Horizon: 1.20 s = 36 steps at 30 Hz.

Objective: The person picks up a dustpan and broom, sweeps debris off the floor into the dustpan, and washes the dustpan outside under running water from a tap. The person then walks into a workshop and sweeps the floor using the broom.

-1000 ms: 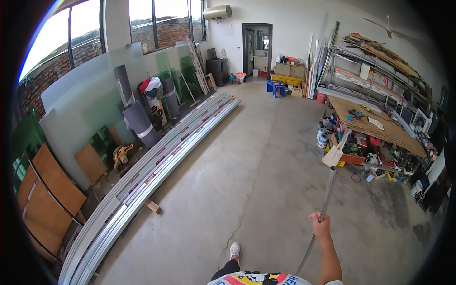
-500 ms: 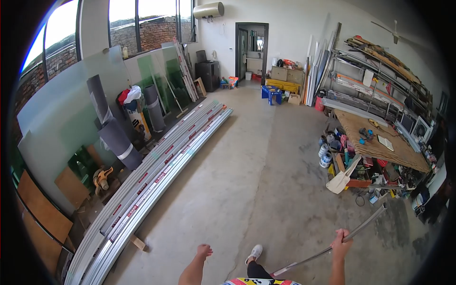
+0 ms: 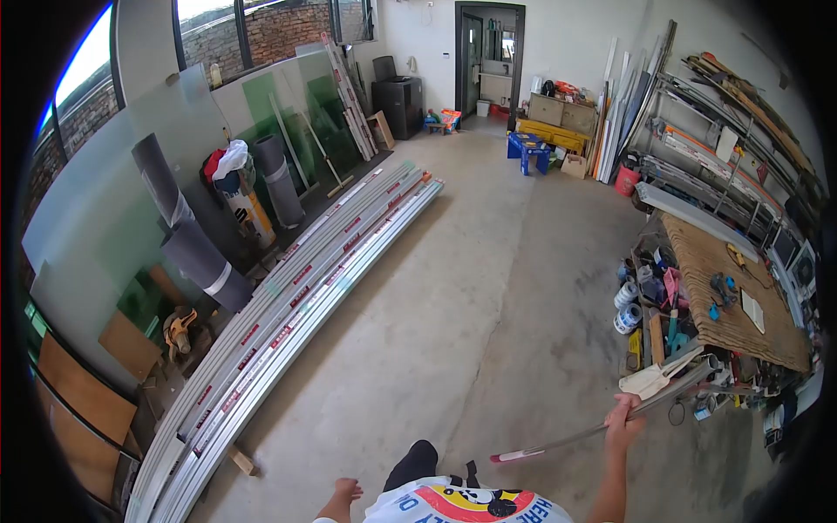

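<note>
Grey, metallic by its sheen: in the head view, the one bar point(image 3: 670, 391) sits in the person's right hand point(image 3: 623, 422), whose fingers are wrapped around it partway along. From where I stand its long axis runs aslant, one reddish end low and between the two hands, the other pointing up and rightward to the near left corner of the tabletop point(image 3: 711, 261); whether it touches there I can't tell. The right hand is the nearer to it; the left hand point(image 3: 347, 489) is well apart, with nothing in it that I can see, and how far its fingers are spread I can't tell. Counting: two hands, one bar held, one stack point(image 3: 296, 314) to the left, its lengths too many to count, one blue stool point(image 3: 527, 155) beyond, one notebook point(image 3: 751, 311) toward the tabletop's right edge.
</note>
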{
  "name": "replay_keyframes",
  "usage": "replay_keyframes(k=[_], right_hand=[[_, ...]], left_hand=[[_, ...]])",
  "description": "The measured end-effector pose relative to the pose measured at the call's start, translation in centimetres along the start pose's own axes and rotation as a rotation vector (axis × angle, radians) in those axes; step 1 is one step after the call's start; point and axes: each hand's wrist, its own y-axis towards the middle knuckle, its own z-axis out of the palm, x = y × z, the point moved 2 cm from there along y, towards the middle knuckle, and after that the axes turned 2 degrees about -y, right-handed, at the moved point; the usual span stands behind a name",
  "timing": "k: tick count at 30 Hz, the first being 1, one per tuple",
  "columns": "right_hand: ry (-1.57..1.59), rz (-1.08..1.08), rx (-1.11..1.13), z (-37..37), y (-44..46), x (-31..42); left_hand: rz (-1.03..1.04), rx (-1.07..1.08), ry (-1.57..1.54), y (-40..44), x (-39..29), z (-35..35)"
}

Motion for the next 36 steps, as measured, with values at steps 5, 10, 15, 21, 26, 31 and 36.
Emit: replay_keyframes(k=[5,10,15,21,26,31,36], right_hand=[[-0.085,-0.116,-0.026,9.8,12.1,-6.2],[-0.060,-0.113,-0.124,17.4,23.6,-10.1],[0.029,-0.227,-0.303,23.2,34.2,-9.4],[0.136,-0.274,-0.319,29.2,46.4,-14.1],[0.264,-0.315,-0.204,35.5,59.1,-19.7],[0.357,-0.320,-0.088,43.7,73.6,-24.8],[0.398,-0.344,0.013,52.5,86.0,-27.2]], left_hand=[[-0.228,-0.261,-0.208,4.9,-8.7,-1.8],[-0.297,-0.294,-0.417,12.3,-24.0,1.4],[0.163,-0.016,0.075,18.0,-52.5,19.8],[0.649,0.336,0.197,12.4,-81.4,46.4],[1.058,0.455,0.458,10.1,-92.2,58.5],[0.987,0.304,0.574,16.3,-97.1,58.1],[1.234,0.059,0.259,10.3,-112.4,52.8]])
